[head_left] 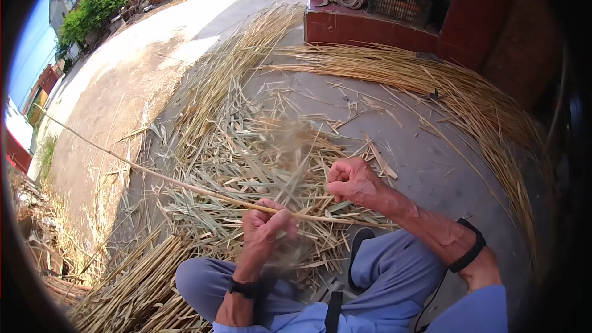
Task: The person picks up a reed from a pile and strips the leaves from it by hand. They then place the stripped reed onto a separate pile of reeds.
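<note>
A long, thin reed stalk [198,190] runs from the far left, across my lap area, to just below my right hand. My left hand [265,227] is closed around it near its thicker part, with the thumb along the top. My right hand [354,180] is raised above the stalk, apart from it, with its fingers curled in. Whether anything small is pinched there is hidden. Beneath both hands lies a heap of stripped leaves and husks [213,213]. A smear of motion blur hangs over the middle of the heap.
A bundle of stalks [145,287] lies at my lower left. Pale stalks [231,74] stretch ahead, and a long row of stalks [431,80] curves along the right. A plastic crate [399,5] with cloth on it sits on a red tiled ledge [370,32].
</note>
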Available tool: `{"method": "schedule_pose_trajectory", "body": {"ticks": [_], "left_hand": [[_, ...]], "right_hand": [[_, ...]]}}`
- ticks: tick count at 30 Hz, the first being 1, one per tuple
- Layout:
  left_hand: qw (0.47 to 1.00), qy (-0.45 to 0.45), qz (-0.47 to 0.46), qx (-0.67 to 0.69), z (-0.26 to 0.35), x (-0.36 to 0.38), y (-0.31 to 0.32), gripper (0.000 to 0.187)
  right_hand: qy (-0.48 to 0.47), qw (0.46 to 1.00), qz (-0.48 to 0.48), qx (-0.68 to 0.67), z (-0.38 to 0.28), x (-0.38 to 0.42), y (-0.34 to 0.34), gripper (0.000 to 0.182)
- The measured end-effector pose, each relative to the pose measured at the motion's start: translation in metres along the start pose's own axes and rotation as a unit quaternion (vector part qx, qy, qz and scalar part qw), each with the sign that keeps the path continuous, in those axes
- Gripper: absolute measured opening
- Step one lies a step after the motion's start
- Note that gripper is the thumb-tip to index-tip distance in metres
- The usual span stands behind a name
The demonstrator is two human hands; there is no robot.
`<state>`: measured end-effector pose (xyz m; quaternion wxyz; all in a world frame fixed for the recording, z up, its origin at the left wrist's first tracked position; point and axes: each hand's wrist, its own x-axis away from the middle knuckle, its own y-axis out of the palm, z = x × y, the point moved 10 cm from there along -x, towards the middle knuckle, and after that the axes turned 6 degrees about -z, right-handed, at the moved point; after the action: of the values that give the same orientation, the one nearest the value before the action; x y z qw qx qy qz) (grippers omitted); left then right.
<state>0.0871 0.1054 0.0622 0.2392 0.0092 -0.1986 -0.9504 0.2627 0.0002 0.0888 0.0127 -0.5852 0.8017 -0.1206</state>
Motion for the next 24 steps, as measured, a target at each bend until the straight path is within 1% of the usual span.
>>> {"method": "schedule_pose_trajectory", "body": {"ticks": [3,6,9,10,12,15,18,19,21,22,24], "left_hand": [[1.0,0.004,-0.009,-0.013,-0.001,-0.002,0.005,0.01],[1.0,0.001,0.002,-0.002,0.0,-0.003,0.0,0.011],[1.0,-0.006,0.012,-0.018,0.0,-0.002,-0.002,0.013],[0.999,-0.009,0.039,-0.006,-0.002,-0.001,-0.007,0.015],[0.999,-0.001,0.039,0.001,-0.001,-0.002,-0.008,0.015],[0.999,-0.008,0.03,0.017,-0.003,-0.003,-0.007,0.015],[0.999,-0.008,0.029,0.025,-0.005,-0.005,-0.006,0.013],[0.999,-0.007,0.03,0.027,-0.005,-0.006,-0.005,0.013],[0.999,0.024,0.017,0.026,0.0,-0.009,-0.001,0.012],[0.999,0.039,0.012,0.027,0.004,-0.01,0.001,0.011],[0.999,0.037,0.011,0.02,0.002,-0.01,0.001,0.011]], "right_hand": [[-0.025,0.994,-0.102,0.022,-0.008,0.007,0.047,0.025],[0.073,0.978,-0.181,-0.078,0.005,0.016,0.075,0.027],[0.091,0.967,-0.215,-0.103,0.008,0.019,0.08,0.028],[0.091,0.968,-0.216,-0.089,0.009,0.018,0.079,0.027],[0.096,0.97,-0.217,-0.059,0.012,0.018,0.077,0.026],[0.076,0.976,-0.196,-0.064,0.005,0.019,0.074,0.024],[0.111,0.982,-0.126,-0.09,0.007,0.02,0.064,0.027],[0.096,0.985,-0.12,-0.082,0.004,0.018,0.061,0.027],[0.067,0.99,-0.106,-0.066,-0.002,0.014,0.053,0.027],[0.07,0.99,-0.1,-0.074,0.0,0.013,0.051,0.027],[0.077,0.989,-0.089,-0.091,0.004,0.011,0.048,0.026]]}}
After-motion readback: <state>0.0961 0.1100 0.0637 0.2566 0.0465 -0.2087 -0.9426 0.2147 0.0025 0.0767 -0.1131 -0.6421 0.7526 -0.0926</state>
